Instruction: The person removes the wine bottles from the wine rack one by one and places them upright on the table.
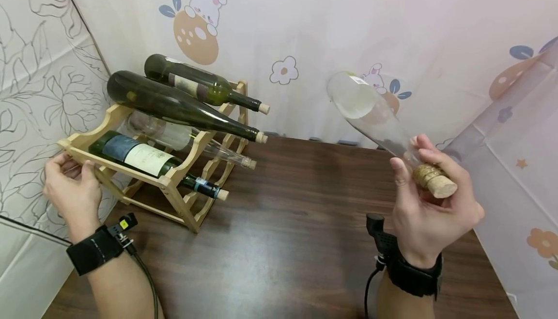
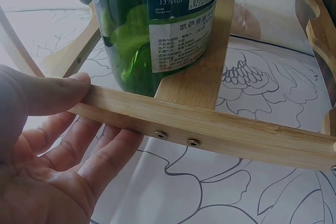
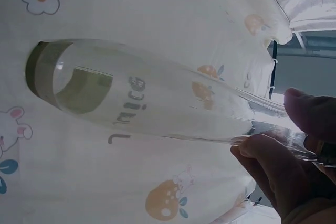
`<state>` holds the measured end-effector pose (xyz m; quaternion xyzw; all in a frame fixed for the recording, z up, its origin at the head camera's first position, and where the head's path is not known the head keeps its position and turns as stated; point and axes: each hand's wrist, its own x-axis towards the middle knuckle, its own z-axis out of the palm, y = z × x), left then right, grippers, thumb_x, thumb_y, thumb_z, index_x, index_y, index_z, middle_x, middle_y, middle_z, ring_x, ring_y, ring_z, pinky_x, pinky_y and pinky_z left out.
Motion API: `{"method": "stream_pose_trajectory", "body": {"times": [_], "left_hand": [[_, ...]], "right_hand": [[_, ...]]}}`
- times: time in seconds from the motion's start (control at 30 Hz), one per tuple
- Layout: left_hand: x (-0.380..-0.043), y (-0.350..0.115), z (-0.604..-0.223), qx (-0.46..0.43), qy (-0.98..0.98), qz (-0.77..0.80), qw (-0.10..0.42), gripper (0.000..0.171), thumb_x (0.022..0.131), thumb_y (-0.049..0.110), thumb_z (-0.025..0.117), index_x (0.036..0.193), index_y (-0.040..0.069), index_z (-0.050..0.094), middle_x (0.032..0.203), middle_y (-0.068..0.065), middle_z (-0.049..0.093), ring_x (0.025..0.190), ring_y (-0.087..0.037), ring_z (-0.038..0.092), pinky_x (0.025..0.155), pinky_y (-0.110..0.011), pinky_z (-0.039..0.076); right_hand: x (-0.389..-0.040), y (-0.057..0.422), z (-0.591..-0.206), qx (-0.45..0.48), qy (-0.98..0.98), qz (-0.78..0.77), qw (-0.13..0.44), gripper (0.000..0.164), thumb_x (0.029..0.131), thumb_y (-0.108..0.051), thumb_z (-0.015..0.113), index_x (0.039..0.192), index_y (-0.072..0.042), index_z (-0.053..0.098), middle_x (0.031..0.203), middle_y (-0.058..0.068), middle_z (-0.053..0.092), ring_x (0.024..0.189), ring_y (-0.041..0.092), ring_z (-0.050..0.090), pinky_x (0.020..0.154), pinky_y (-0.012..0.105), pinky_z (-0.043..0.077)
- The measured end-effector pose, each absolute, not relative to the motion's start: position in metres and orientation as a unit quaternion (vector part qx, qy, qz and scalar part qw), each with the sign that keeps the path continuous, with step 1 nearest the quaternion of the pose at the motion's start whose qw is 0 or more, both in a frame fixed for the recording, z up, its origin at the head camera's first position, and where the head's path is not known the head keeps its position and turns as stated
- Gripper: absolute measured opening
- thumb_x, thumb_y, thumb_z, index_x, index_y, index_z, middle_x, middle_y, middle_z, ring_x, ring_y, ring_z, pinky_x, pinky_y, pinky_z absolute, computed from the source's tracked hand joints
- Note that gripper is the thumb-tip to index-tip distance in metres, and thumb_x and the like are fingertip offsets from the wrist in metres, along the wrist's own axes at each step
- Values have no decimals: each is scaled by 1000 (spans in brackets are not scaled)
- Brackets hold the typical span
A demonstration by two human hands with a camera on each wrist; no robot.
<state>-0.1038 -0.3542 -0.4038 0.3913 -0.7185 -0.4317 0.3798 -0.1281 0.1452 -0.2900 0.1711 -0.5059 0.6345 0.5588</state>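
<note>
My right hand (image 1: 436,202) grips a clear glass bottle (image 1: 370,110) by its corked neck, base tilted up and away, over the right side of the table. In the right wrist view, thumb and fingers close round the narrow neck. My left hand (image 1: 74,188) holds the near left corner of a wooden wine rack (image 1: 174,183). The left wrist view shows the thumb (image 2: 63,90) on top of the rail and the fingers beneath it. On the rack lie a labelled green bottle (image 1: 144,156), another clear bottle (image 1: 174,135) and two dark bottles, one long (image 1: 174,103), one labelled (image 1: 196,81).
The rack stands at the left of a dark wooden table (image 1: 283,241). The corked necks on it point right, past its edge. A printed curtain (image 1: 296,28) hangs behind the table, and a flower-line sheet (image 1: 48,81) borders the left.
</note>
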Motion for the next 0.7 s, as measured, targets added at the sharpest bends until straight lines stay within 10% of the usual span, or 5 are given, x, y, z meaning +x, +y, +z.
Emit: {"method": "stream_pose_trajectory", "body": {"times": [0.7], "left_hand": [[-105, -356, -406, 382, -715, -433, 394, 37, 102, 16, 64, 138, 20, 61, 105, 31, 52, 91, 16, 51, 99, -11, 50]], "right_hand": [[-158, 212, -292, 3, -787, 391, 477, 27, 85, -6, 86, 110, 1, 80, 86, -38, 62, 77, -19, 62, 78, 1, 51]]}}
